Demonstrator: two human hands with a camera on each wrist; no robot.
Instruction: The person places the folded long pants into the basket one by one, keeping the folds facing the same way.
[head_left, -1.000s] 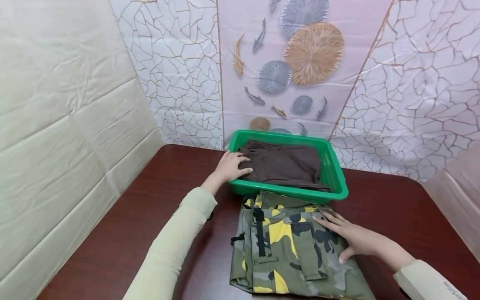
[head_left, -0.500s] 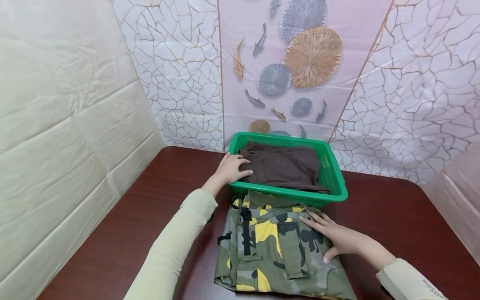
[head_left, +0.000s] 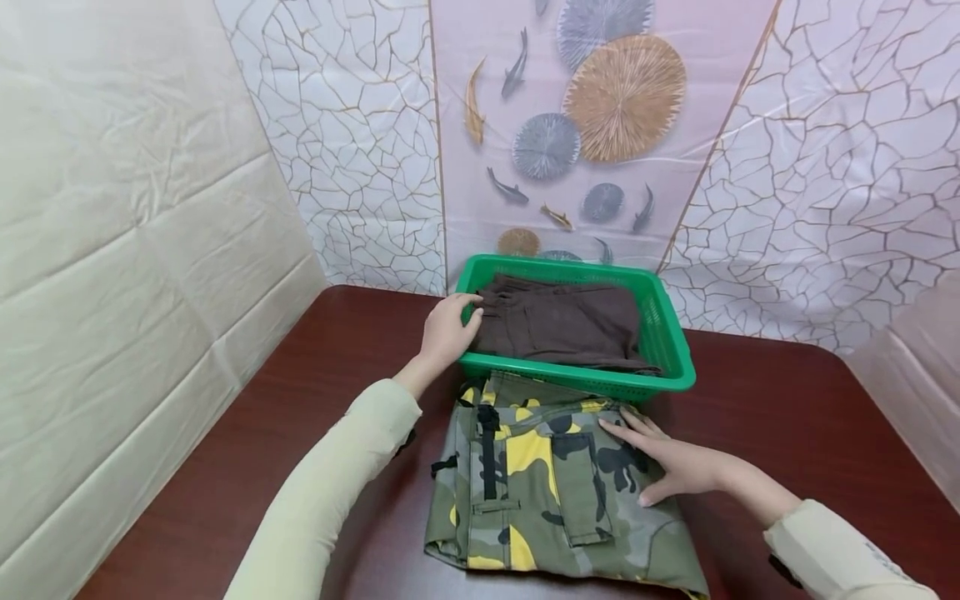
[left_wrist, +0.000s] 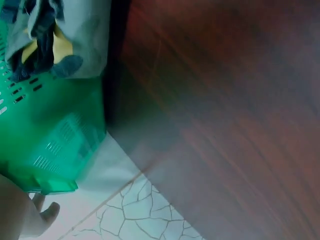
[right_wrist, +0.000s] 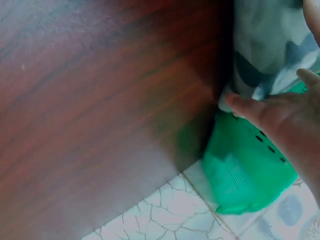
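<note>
Folded camouflage trousers (head_left: pixel 536 492) in grey, green, black and yellow lie on the table right in front of a green plastic basket (head_left: pixel 570 364). My right hand (head_left: pixel 678 462) rests on their right side with fingers spread; in the right wrist view its fingers (right_wrist: pixel 250 107) lie at the cloth's edge. Inside the basket is a folded dark brown garment (head_left: pixel 570 321). My left hand (head_left: pixel 444 329) reaches over the basket's left rim, thumb and fingertips apart beside the brown cloth. The left wrist view has that hand (left_wrist: pixel 30 215) at the lower left corner, partly cut off.
A dark red-brown wooden table (head_left: pixel 330 358) carries everything. Behind the basket hangs a patterned cloth wall (head_left: pixel 495 208) with fish and round shapes. A pale fabric wall (head_left: pixel 150 275) borders the left side.
The trousers and right hand have shifted left, mostly in the first half second. My left hand has lifted off the brown cloth back toward the basket's left rim, its fingers drawn in.
</note>
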